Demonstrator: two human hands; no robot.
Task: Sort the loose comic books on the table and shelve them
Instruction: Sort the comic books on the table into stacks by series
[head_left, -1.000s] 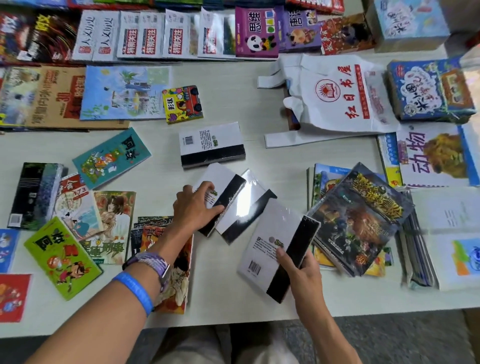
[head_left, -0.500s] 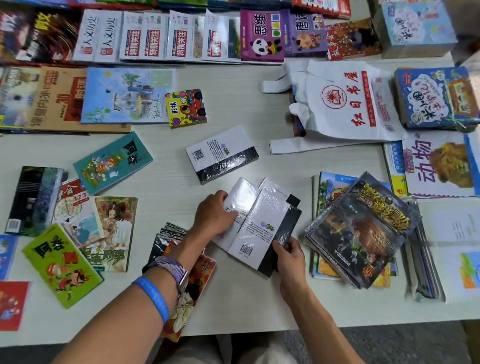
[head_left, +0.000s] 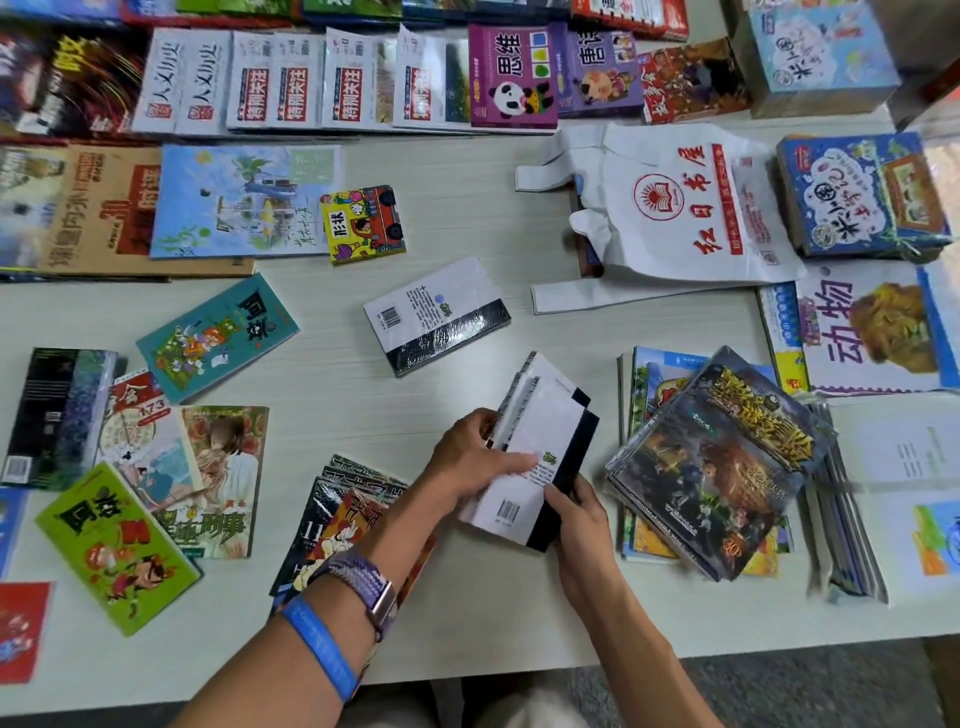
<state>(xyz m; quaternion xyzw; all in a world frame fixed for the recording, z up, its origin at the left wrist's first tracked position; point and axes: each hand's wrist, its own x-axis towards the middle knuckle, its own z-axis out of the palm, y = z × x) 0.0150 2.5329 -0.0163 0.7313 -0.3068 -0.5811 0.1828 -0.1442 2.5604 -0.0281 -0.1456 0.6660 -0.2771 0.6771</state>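
Below centre of the frame: left hand (head_left: 475, 457) and right hand (head_left: 576, 512) clamped on opposite edges of matching white-and-black comic books (head_left: 537, 457), squared into one stack, likely for carrying together. Same-looking wrapped copy (head_left: 435, 314) flat on table (head_left: 519, 613), upper middle, ungathered.

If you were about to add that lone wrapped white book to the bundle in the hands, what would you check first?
1. Bundle gathered: the white-and-black books overlap but their edges are staggered. Not ok.
2. Left hand on the bundle's left edge. Ok.
3. Right hand on its lower right corner. Ok.
4. Lone wrapped book lies face down, apart from other books, bare table around it. Ok.
5. Same series as the bundle: similar white back and black strip, titles unreadable. Cannot tell.
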